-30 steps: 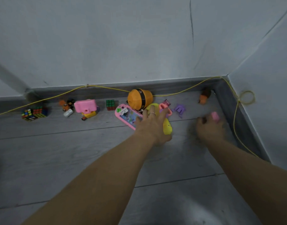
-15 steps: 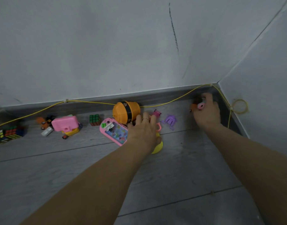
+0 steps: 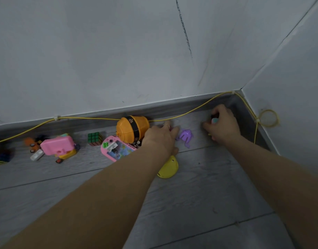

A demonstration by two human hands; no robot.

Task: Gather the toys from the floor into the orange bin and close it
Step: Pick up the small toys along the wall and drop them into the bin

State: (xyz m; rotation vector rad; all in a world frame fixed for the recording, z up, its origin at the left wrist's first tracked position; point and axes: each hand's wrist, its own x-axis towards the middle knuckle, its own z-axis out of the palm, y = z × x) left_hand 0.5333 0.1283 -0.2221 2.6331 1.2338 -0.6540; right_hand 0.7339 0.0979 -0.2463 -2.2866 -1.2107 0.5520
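The right hand (image 3: 222,125) is in the corner of the grey floor (image 3: 199,194), its fingers curled round small toys; a little pale pink and green piece shows between them, and something dark above it, but what these are I cannot tell. The left hand (image 3: 161,138) reaches with fingers stretched forward over a small reddish toy, mostly hidden, so I cannot tell if it already grips it; the purple plastic figure (image 3: 185,137) lies just beside its fingertips and the yellow rounded plastic toy (image 3: 168,167) under the wrist. The orange plastic bin with a black band (image 3: 132,129) lies on its side against the skirting, near the left hand. The gathering step seems only begun: many toys remain on the floor. Next, I think, the bin must be set upright with its opening free, and the held pieces dropped in.
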